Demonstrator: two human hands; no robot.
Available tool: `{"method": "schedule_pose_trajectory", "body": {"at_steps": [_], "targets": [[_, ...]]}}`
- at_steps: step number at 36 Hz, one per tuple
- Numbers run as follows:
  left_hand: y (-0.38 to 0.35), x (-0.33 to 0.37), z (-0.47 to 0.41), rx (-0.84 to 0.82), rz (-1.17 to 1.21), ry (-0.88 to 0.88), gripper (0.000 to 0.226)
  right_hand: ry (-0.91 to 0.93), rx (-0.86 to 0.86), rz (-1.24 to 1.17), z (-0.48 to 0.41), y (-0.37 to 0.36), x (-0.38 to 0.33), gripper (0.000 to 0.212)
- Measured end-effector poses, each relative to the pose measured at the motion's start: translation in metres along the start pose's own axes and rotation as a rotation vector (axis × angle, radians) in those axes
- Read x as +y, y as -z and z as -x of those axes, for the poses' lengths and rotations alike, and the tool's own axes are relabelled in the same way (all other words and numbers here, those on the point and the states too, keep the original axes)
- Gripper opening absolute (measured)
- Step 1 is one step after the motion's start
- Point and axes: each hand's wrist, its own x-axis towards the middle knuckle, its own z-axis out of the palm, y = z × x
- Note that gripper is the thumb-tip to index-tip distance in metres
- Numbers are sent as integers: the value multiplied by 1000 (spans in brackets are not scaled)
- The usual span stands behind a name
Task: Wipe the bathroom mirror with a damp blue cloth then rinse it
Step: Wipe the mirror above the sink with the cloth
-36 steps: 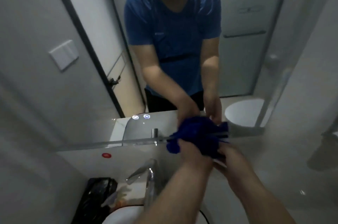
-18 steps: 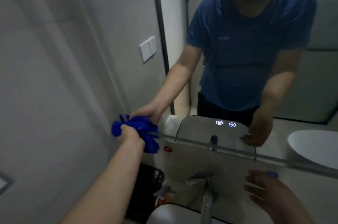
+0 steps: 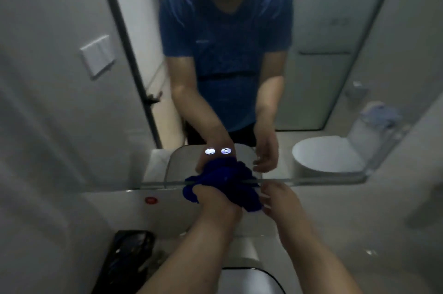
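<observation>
The crumpled blue cloth (image 3: pixel 230 184) sits against the bottom edge of the bathroom mirror (image 3: pixel 311 29), just below the mirror's two lit touch buttons (image 3: pixel 218 151). My left hand (image 3: pixel 212 199) grips the cloth from below and presses it on the glass. My right hand (image 3: pixel 279 200) is just right of the cloth with loosely bent fingers, its fingertips at the cloth's hanging right end. Whether they pinch it is unclear. The mirror reflects both arms and a person in a blue shirt.
A white basin (image 3: pixel 249 279) lies under my arms; the tap is hidden behind them. A black bag (image 3: pixel 129 257) stands at the lower left beside it. A red dot (image 3: pixel 151 200) marks the panel below the mirror. A toilet (image 3: pixel 328 157) shows in the reflection.
My left hand has slid the cloth from the mirror's lower left corner rightward to the middle of the bottom edge. My right hand has risen up beside the cloth.
</observation>
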Motion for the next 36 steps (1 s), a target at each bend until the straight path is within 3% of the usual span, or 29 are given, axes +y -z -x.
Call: {"method": "schedule_pose_trajectory", "body": {"at_steps": [4, 9, 11, 14, 19, 21, 23, 25, 29, 31, 33, 36], "targets": [[-33, -79, 0, -55, 156, 0, 44, 28, 108, 183, -10, 59, 14, 24], [-67, -155, 8, -84, 129, 109, 40, -96, 351, 25, -17, 134, 42, 27], [-82, -183, 9, -73, 111, 159, 38, -216, 333, -72, -26, 153, 49, 34], [-100, -218, 14, -55, 176, 240, 41, -351, 221, -303, -33, 168, 50, 28], [-117, -264, 22, -96, 68, 316, 40, -236, 283, -480, -40, 196, 53, 33], [-119, -275, 26, -177, 47, 344, 35, -205, 315, -515, -42, 210, 54, 33], [-118, -278, 25, -308, 27, 349, 51, -159, 298, -509, -43, 219, 54, 34], [-111, -274, 20, -455, -31, 349, 58, -132, 279, -522, -44, 223, 55, 36], [-97, -259, 22, -619, -227, 366, 48, -98, 244, -654, -44, 226, 59, 25], [-96, -254, 22, -620, -317, 329, 47, -79, 175, -730, -41, 224, 54, 24], [-100, -246, 27, -579, -473, 276, 49, -67, 119, -761, -38, 216, 43, 39], [-101, -234, 38, -406, -755, 264, 54, -63, 217, -676, -42, 205, 31, 54]]}}
